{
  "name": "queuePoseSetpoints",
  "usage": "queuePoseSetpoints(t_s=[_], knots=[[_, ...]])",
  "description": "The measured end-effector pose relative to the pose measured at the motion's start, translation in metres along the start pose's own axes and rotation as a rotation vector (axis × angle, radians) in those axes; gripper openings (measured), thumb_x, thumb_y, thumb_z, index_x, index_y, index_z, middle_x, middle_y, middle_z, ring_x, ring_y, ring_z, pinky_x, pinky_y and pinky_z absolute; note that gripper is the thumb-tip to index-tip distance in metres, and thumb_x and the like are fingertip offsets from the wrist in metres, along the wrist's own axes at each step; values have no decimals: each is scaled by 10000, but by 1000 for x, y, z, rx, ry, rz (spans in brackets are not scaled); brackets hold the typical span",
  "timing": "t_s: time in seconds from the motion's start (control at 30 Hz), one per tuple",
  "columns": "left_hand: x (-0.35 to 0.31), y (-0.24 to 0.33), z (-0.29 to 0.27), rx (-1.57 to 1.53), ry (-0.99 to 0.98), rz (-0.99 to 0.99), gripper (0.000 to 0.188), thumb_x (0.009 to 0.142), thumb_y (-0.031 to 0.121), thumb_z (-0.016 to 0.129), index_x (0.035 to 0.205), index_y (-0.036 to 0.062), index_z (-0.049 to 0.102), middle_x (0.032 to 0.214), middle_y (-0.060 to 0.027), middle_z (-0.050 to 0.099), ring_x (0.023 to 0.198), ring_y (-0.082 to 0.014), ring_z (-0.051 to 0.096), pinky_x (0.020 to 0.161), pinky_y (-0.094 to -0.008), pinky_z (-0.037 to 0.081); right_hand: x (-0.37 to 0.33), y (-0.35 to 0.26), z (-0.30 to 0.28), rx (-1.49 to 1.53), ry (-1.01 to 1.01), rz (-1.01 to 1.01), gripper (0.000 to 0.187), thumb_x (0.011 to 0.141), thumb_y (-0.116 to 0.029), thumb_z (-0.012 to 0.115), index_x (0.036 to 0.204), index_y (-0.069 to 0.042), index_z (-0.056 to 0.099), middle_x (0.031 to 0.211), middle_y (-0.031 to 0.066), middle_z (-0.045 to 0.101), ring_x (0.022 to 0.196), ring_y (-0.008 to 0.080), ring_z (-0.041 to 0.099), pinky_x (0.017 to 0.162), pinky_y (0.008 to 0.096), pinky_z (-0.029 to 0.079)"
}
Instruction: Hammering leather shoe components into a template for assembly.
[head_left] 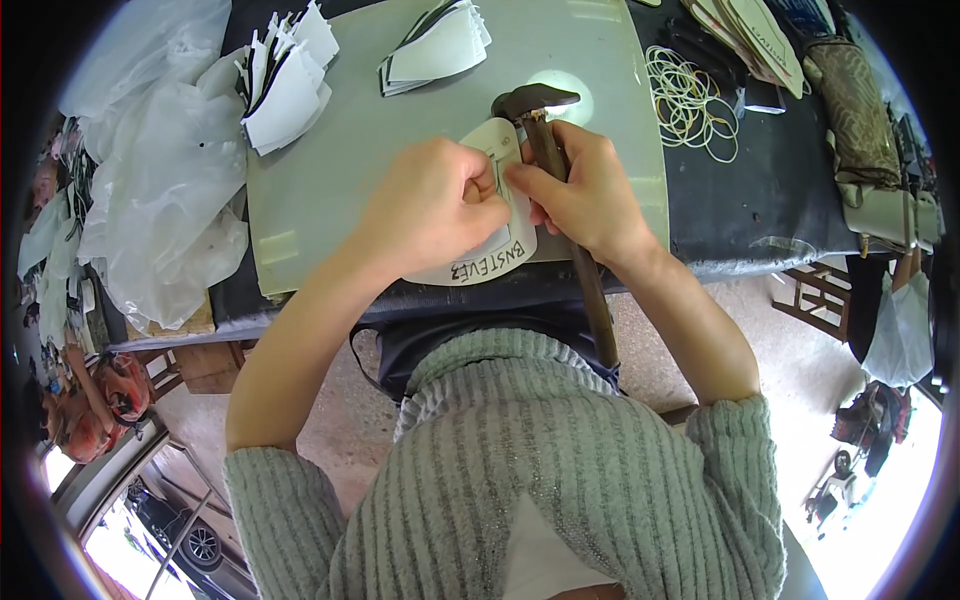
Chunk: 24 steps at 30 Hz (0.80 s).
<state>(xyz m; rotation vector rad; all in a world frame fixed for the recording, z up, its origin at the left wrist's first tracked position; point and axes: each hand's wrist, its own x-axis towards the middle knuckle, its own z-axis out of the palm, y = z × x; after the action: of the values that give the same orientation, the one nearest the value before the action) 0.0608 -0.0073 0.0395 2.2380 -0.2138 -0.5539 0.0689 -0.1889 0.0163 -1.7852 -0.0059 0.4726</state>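
My right hand is closed round the wooden handle of a hammer, close below its dark metal head. The handle slants down past the table's front edge. My left hand is closed, fingertips bent in over a cream, rounded flat template with dark lettering and a small hole near its top. Whatever those fingertips may pinch is hidden. The template lies on a grey-green board, partly covered by both hands. My right thumb tip is by the template's right edge.
Two stacks of white, black-edged cut pieces, left and middle, lie on the board's far side. Crumpled clear plastic covers the table's left. To the right are a tangle of pale cord, more templates and a patterned roll.
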Motion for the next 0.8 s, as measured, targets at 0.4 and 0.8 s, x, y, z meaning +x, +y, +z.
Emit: queuePoseSetpoints(t_s=[0.4,0.8], knots=[[-48,-33,39,416,474,551,285,816,43,680,1101,39,676,1108,-72,608,988,-281,597,858,-384,484,-2,-9,-1,-58,-10,-8,204,868,-114,675,807,27,540,600,90,609,522,152,640,488,310,485],[-45,-41,50,488,461,595,420,746,53,686,1165,47,662,1244,-55,610,1077,-229,578,884,-396,483,-37,-35,-35,-704,45,-346,179,921,-166,674,943,-2,604,695,130,617,527,289,575,513,356,481]])
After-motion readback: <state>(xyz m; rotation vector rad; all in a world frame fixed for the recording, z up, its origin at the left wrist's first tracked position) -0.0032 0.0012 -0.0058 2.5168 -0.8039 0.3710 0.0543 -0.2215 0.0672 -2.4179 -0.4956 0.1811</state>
